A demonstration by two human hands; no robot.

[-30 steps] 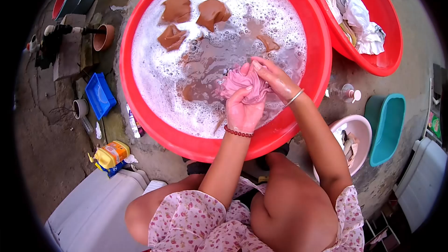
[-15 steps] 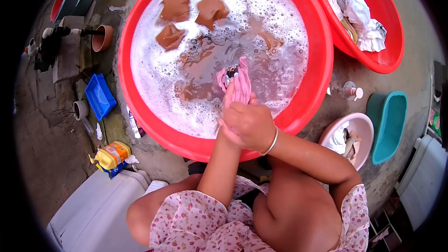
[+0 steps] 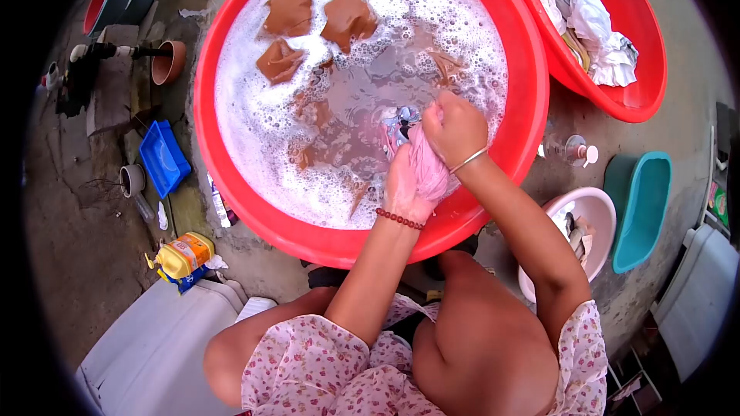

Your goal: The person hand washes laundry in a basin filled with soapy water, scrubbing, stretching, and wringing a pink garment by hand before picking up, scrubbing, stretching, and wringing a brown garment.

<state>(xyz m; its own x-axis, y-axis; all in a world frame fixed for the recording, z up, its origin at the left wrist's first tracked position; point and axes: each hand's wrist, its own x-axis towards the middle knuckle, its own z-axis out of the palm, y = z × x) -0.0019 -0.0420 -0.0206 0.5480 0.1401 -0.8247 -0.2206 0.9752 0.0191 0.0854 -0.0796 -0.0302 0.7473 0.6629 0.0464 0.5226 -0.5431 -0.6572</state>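
A wet pink cloth (image 3: 429, 163) with a dark and pale-blue printed part is bunched over the near side of a large red basin (image 3: 537, 100) of soapy water. My left hand (image 3: 406, 185), with a red beaded bracelet at the wrist, is closed around its lower left side. My right hand (image 3: 460, 132), a bangle on its wrist, makes a fist against the upper right of the cloth; the fold inside its fingers is mostly hidden. Brown cloth (image 3: 349, 19) pokes up through the foam at the basin's far left, with more brown fabric partly under the water.
A second red basin (image 3: 655, 62) with white laundry stands at right. Nearer are a pink basin (image 3: 605, 208) holding clothes, a teal tub (image 3: 644, 212) and a clear pump bottle (image 3: 576, 152). A yellow jug (image 3: 187, 254) and a blue tray (image 3: 164, 160) sit at left.
My hands were pressed together at the near rim; now the right hand has moved up and right, apart from the left. The pink cloth is bunched more and shows more of its print.
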